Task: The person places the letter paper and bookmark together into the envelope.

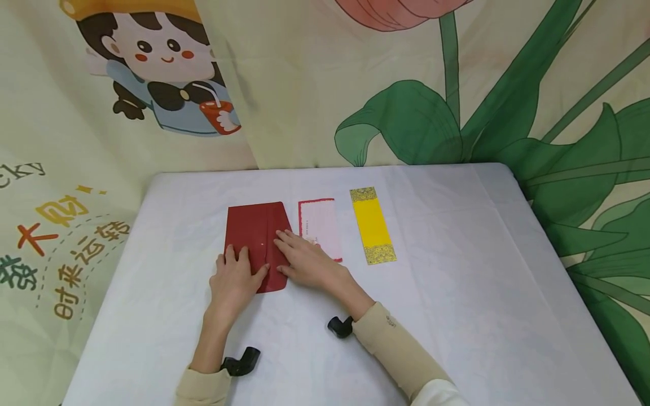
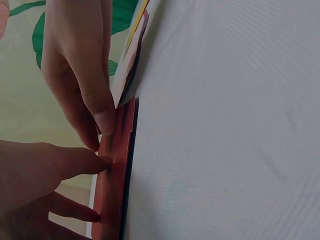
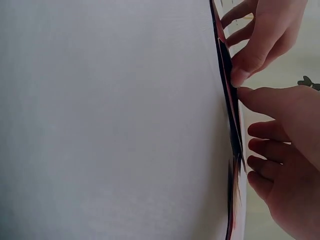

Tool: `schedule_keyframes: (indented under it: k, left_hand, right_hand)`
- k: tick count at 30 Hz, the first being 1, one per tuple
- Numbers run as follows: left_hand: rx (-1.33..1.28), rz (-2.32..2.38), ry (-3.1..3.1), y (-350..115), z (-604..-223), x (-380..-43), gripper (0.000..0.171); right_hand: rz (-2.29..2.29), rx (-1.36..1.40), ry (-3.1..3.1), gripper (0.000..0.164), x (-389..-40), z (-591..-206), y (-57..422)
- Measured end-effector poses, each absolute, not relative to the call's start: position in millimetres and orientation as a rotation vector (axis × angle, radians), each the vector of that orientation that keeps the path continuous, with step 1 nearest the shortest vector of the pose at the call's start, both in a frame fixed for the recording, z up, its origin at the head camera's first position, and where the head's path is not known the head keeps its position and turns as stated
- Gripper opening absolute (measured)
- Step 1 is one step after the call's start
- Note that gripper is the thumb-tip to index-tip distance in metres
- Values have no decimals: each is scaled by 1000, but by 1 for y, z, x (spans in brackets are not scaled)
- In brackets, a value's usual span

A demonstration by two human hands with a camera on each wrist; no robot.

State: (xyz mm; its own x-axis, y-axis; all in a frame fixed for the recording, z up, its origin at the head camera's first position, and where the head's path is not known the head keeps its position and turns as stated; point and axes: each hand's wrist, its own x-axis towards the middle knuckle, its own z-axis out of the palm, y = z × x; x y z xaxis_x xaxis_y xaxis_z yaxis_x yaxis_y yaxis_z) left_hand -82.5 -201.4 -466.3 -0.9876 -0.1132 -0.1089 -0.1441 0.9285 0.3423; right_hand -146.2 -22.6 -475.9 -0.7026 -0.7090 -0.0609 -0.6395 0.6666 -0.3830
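Observation:
A dark red paper envelope point(image 1: 247, 225) lies flat on the white-covered table, its tapered flap on the right side. My left hand point(image 1: 232, 288) rests on its lower left part with fingers spread and the thumb near the flap's crease. On the flap side lies my right hand point(image 1: 311, 264), its fingertips touching the paper. In the left wrist view both thumbs press near each other on the red envelope point(image 2: 112, 185). The right wrist view shows the envelope's edge point(image 3: 227, 75) nearly side-on, its layers slightly apart.
A pale pink card with a red border point(image 1: 320, 217) lies right of the envelope, partly behind my right hand. Farther right is a yellow strip with glittery gold ends point(image 1: 373, 225). The white tabletop point(image 1: 457, 282) ends at a printed cloth backdrop point(image 1: 294, 84).

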Motion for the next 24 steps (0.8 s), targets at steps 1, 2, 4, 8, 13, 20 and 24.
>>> schedule_keyframes:
  k: [1, 2, 4, 8, 13, 20, 24]
  left_hand:
    - [-201, 544, 2998, -201, -466, -82, 71]
    - [-201, 546, 2998, -201, -466, -82, 71]
    - [-203, 553, 3000, -201, -466, -81, 70]
    - [-197, 569, 3001, -201, -464, -81, 69]
    - [-172, 601, 2995, -202, -463, -81, 70]
    - [-102, 626, 3022, -203, -463, -82, 68]
    - [-41, 608, 3035, -202, -465, -82, 56]
  right_hand:
    - [-497, -1098, 2676, 68, -146, -477, -23]
    - [-495, -1101, 2678, 67, -146, -478, -23]
    - [-494, -1109, 2674, 67, -147, -479, -23]
    - [-471, -1128, 2668, 65, -148, -481, -23]
    - [-432, -1130, 2647, 62, -149, -482, -24]
    - [-377, -1134, 2632, 62, -153, -480, -26]
    - [-376, -1118, 2620, 63, -153, -478, -26]
